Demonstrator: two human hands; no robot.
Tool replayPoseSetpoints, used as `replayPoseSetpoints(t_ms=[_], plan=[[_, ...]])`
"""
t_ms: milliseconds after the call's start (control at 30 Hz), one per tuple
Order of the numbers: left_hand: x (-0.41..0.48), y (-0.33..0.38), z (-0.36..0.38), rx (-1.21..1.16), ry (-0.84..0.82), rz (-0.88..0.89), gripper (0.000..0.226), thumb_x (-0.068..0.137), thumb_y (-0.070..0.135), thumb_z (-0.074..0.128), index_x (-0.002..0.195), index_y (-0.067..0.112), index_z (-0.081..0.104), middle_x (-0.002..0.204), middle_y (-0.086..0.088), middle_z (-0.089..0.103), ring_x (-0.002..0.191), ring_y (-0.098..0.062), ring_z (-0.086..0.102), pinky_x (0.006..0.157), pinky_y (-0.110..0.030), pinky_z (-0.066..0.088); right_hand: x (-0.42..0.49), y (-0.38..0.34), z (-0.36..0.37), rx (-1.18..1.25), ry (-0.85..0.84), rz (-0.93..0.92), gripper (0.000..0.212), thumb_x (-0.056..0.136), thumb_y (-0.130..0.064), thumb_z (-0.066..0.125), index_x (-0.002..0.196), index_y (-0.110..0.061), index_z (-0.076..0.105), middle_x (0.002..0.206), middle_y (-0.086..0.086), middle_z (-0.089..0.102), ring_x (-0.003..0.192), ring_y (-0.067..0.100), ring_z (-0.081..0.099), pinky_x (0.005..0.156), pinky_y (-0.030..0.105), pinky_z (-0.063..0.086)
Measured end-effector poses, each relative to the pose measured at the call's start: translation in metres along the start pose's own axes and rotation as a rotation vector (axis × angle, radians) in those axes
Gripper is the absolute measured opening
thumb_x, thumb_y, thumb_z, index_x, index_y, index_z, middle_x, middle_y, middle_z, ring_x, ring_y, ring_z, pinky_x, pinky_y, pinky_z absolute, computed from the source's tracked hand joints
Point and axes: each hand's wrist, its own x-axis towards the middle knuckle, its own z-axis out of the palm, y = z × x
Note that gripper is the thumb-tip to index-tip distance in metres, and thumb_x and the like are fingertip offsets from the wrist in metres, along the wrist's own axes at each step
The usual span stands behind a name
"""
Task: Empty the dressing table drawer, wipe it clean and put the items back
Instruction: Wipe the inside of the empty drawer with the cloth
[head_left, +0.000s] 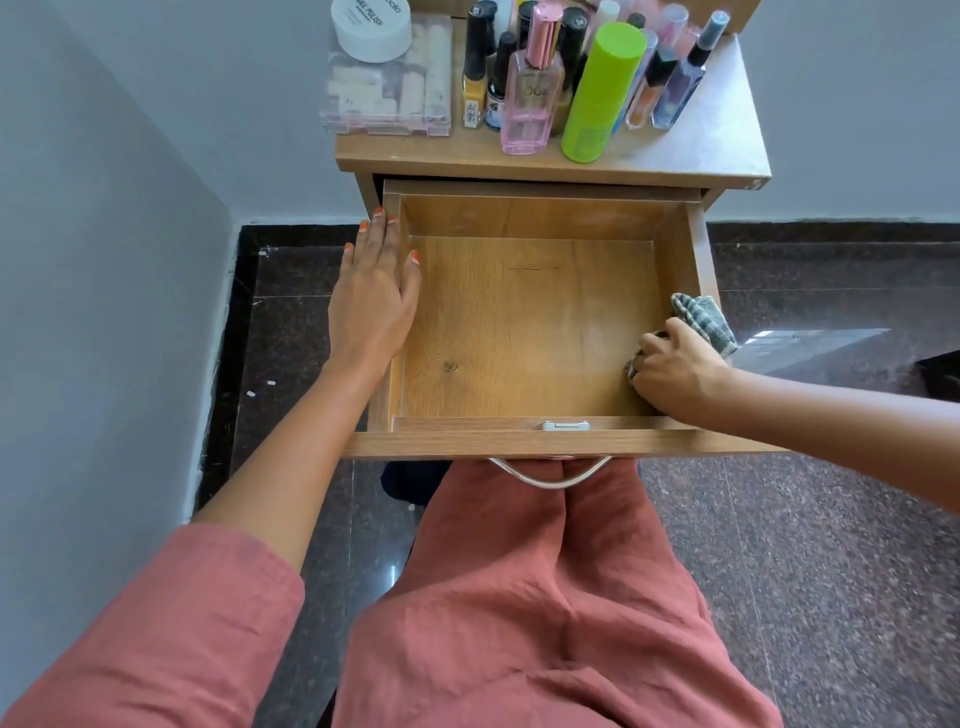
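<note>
The drawer is pulled far out from under the bench top, over the person's lap. It is a light brown wooden box. Its bare floor shows the wood grain, a thin dark line near the back wall and a small dark spot near the front left corner. A curved metal handle hangs at the drawer front.

The left grip lies flat on the left wall of the drawer, with the fingers straight and holding nothing. The right grip is inside the drawer at the right wall, near the front. Its fingers are curled around a grey checked cloth, which touches this wall.

Behind the drawer, on the bench, stand many bottles, a green can and a clear box with a white jar on it.
</note>
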Motion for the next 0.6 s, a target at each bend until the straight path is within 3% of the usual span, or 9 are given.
replayPoseSetpoints(t_ms=[100, 233, 333, 500, 600], plan=[[0.001, -0.001, 0.000, -0.006, 0.000, 0.001, 0.048, 0.100, 0.028, 0.025, 0.143, 0.009, 0.022, 0.154, -0.007, 0.016, 0.143, -0.019, 0.011, 0.117, -0.031, 0.007, 0.008, 0.005, -0.004, 0.006, 0.008, 0.065, 0.026, 0.096, -0.020, 0.041, 0.118, -0.017, 0.055, 0.125, -0.002, 0.056, 0.121, 0.019, 0.040, 0.084, 0.029, 0.029], [0.000, -0.001, 0.000, -0.006, 0.003, 0.000, 0.048, 0.100, 0.028, 0.025, 0.143, 0.010, 0.022, 0.154, -0.007, 0.016, 0.143, -0.018, 0.011, 0.117, -0.031, 0.007, 0.027, 0.030, -0.008, -0.067, 0.080, 0.158, 0.031, 0.094, -0.023, 0.045, 0.123, -0.013, 0.053, 0.127, 0.005, 0.055, 0.120, 0.020, 0.046, 0.098, 0.030, 0.036], [0.000, 0.000, 0.000, -0.013, 0.009, 0.000, 0.047, 0.100, 0.028, 0.026, 0.143, 0.010, 0.023, 0.154, -0.007, 0.017, 0.143, -0.018, 0.012, 0.116, -0.030, 0.007, 0.041, 0.057, -0.012, -0.063, 0.164, 0.215, 0.029, 0.092, -0.022, 0.049, 0.120, -0.016, 0.055, 0.127, 0.003, 0.056, 0.120, 0.020, 0.049, 0.099, 0.031, 0.039], [0.000, -0.001, 0.000, -0.005, 0.017, 0.001, 0.047, 0.100, 0.029, 0.025, 0.143, 0.010, 0.024, 0.154, -0.006, 0.018, 0.143, -0.017, 0.013, 0.116, -0.029, 0.007, 0.049, 0.084, -0.005, -0.035, 0.327, 0.231, 0.030, 0.096, -0.018, 0.035, 0.119, -0.019, 0.055, 0.130, -0.003, 0.052, 0.124, 0.018, 0.046, 0.103, 0.032, 0.034], [0.000, 0.000, -0.001, -0.004, 0.016, -0.004, 0.047, 0.100, 0.028, 0.025, 0.143, 0.010, 0.024, 0.154, -0.006, 0.018, 0.143, -0.018, 0.014, 0.116, -0.030, 0.008, 0.048, 0.078, 0.003, -0.068, 0.338, 0.249, 0.031, 0.096, -0.020, 0.034, 0.119, -0.021, 0.054, 0.125, -0.003, 0.055, 0.120, 0.019, 0.047, 0.105, 0.032, 0.034]])
